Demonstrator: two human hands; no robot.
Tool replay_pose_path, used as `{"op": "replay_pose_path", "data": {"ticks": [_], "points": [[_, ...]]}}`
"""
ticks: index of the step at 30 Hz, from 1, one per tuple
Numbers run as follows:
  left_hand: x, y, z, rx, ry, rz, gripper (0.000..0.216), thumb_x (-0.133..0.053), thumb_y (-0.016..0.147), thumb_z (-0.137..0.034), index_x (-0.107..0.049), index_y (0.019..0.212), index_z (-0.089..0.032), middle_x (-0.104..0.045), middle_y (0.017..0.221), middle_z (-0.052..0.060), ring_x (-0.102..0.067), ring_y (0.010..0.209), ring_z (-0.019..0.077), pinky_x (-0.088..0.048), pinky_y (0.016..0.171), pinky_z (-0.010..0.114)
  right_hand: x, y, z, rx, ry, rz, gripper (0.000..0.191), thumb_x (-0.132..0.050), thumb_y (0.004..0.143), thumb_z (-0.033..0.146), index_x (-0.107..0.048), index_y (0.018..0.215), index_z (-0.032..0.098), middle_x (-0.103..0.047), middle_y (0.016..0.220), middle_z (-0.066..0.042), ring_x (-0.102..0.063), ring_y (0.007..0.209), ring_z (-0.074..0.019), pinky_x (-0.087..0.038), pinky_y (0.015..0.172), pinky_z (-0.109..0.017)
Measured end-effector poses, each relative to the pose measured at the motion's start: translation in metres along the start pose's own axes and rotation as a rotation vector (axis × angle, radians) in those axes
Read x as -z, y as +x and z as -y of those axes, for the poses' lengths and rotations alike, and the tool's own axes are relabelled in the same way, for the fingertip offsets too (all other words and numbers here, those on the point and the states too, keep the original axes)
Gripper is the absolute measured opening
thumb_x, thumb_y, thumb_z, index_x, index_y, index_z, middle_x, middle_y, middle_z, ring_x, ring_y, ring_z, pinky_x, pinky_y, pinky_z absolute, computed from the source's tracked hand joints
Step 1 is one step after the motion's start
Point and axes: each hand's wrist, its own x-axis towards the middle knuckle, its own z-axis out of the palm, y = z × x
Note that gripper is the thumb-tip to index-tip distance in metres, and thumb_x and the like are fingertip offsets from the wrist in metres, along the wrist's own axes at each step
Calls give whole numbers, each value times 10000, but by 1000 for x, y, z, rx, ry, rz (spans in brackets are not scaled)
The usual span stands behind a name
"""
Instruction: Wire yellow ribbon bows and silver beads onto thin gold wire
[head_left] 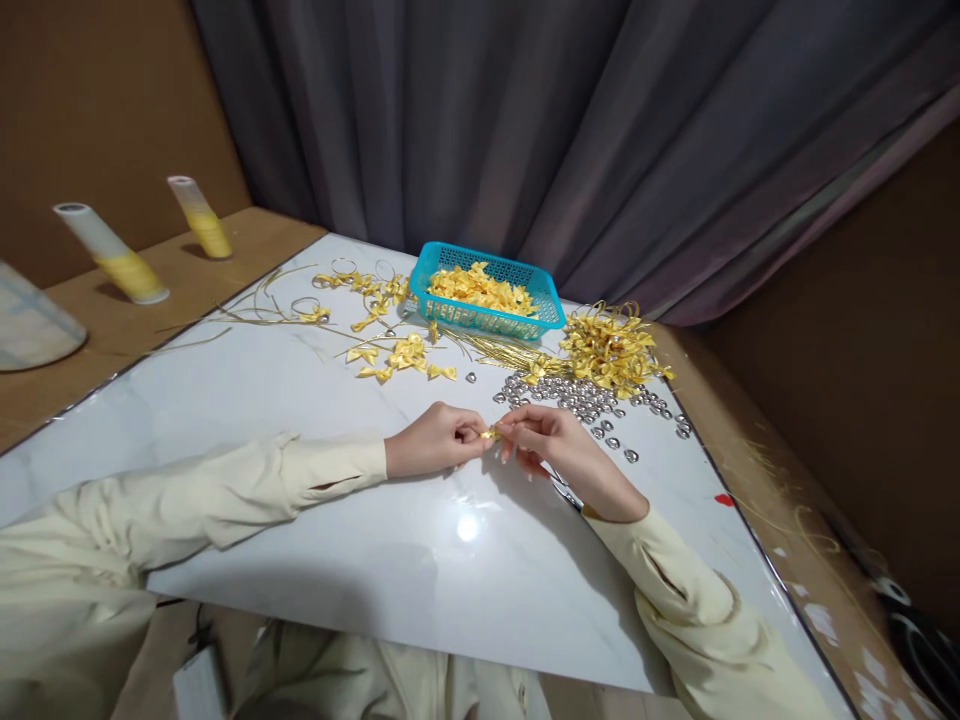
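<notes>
Over the middle of the white marbled board, my left hand and my right hand meet fingertip to fingertip. Both pinch a small yellow bow, mostly covered by the fingers. Under my right wrist a metal tool pokes out; its kind is hidden. Just beyond my right hand lie many silver rings. Several loose yellow bows rest past my left hand. Behind the rings is a heap of yellow bows on gold cords.
A turquoise basket filled with yellow bows stands at the back. Gold cords lie before it, and looped pieces spread to its left. Two cones of yellow thread stand left. A dark curtain hangs behind.
</notes>
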Motion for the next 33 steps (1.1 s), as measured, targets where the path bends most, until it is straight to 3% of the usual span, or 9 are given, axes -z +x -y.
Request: {"op": "replay_pose_path", "data": {"ticks": [7, 16, 23, 33], "points": [[1, 4, 4, 53, -97, -38, 203, -549, 757, -296, -563, 672, -112, -455, 432, -59, -372, 404, 52, -307, 425, 169, 3, -5, 0, 43, -9, -15, 203, -610, 724, 336, -602, 745, 134, -627, 591, -24, -476, 401, -74, -306, 341, -188], [1, 4, 5, 62, -84, -29, 141, -537, 733, -236, -569, 677, -111, -466, 428, -59, -384, 399, 51, -317, 430, 166, -3, -10, 5, 47, -127, 99, 153, -601, 734, 273, -622, 677, 133, -618, 545, -22, -467, 401, -68, -310, 384, -197], [1, -1, -1, -34, 86, 34, 149, -474, 693, -123, -622, 680, -117, -430, 414, -76, -401, 395, 51, -333, 445, 153, -5, -6, 2, 65, 16, 106, 257, -616, 750, 379, -631, 787, 125, -625, 628, -27, -473, 421, -70, -326, 385, -199], [-1, -1, 3, -180, 209, 0, 125, -493, 718, -165, -572, 633, -117, -337, 465, -82, -309, 449, 44, -290, 467, 145, 0, -1, -1, -68, 268, 95, 129, -607, 725, 246, -612, 704, 119, -624, 659, -34, -451, 398, -54, -297, 324, -175]]}}
